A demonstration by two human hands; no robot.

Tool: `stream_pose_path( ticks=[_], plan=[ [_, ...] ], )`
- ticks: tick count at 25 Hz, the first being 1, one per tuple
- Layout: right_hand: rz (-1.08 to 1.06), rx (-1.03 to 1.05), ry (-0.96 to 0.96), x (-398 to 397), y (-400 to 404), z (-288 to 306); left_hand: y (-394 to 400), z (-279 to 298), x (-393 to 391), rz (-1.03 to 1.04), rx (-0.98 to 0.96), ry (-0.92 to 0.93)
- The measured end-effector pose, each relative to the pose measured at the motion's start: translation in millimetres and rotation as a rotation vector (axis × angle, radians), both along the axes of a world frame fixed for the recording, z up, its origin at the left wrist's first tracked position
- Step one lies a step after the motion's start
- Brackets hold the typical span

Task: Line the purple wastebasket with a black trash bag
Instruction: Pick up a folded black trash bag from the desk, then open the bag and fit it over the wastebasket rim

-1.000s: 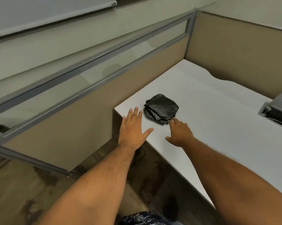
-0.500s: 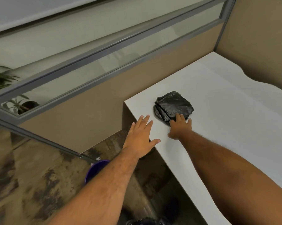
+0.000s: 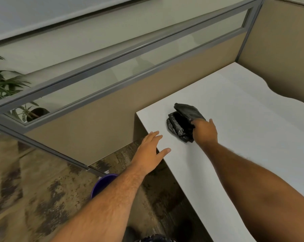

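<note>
From the head view, one folded black trash bag (image 3: 181,119) lies near the tabletop (image 3: 244,119) corner, the right hand (image 3: 204,131) pinching its near edge, the left hand (image 3: 150,151) spread flat at the corner edge, one purple wastebasket (image 3: 102,185) on the floor below.

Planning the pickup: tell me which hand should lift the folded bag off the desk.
Right. The right hand is already on the folded black trash bag, fingers curled over its near edge. The left hand lies open, flat at the desk corner, apart from the bag.
</note>
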State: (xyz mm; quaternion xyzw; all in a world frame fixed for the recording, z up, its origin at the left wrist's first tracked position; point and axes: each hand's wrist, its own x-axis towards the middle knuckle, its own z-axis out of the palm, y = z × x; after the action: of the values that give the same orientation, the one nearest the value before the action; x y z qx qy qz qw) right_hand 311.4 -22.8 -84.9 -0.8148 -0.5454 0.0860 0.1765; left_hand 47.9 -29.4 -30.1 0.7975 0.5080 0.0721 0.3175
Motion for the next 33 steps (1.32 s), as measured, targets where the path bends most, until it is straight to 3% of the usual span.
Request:
stream_pose_path(
  ticks=[2,4,7,11,14,17,20,22,25,28,31,33],
  plan=[
    [-0.097,0.183,0.183,8.5,4.1,11.8,-3.8,-1.7,4.7,0.048,-0.059,-0.082],
    [-0.145,0.344,0.482,11.7,4.3,29.0,-7.2,-3.0,10.5,0.097,-0.109,-0.168],
    [-0.209,0.447,1.005,7.0,-4.3,58.6,-8.3,2.9,20.6,0.241,-0.233,-0.327],
    [-0.216,0.519,1.471,-8.4,-28.2,74.9,-13.3,14.1,28.0,0.483,-0.533,-0.536],
    [-0.250,0.542,1.729,-25.9,-42.0,71.8,-16.3,11.4,27.9,0.636,-0.752,-0.685],
    [-0.290,0.511,1.883,-47.2,-53.9,62.1,-19.6,7.8,23.0,0.682,-0.938,-0.950],
    [-0.361,0.482,1.905,-70.1,-68.6,59.4,-20.2,6.7,14.5,0.743,-0.873,-1.104],
    [-0.422,0.450,1.817,-83.0,-77.5,62.0,-16.4,8.4,6.2,0.806,-0.787,-1.125],
    [-0.422,0.365,1.347,-106.6,-90.9,62.7,-10.5,14.0,-15.4,0.841,-0.715,-1.024],
    [-0.278,0.405,0.868,-142.7,-104.7,70.7,-8.2,19.6,-39.0,0.766,-0.654,-0.983],
    [-0.099,0.255,0.755,-183.9,-107.2,72.1,-6.6,31.9,-70.6,0.671,-0.609,-0.941],
    [-0.108,0.167,0.704,-209.4,-103.7,63.7,-2.8,37.1,-97.7,0.618,-0.588,-0.895]
  ],
)
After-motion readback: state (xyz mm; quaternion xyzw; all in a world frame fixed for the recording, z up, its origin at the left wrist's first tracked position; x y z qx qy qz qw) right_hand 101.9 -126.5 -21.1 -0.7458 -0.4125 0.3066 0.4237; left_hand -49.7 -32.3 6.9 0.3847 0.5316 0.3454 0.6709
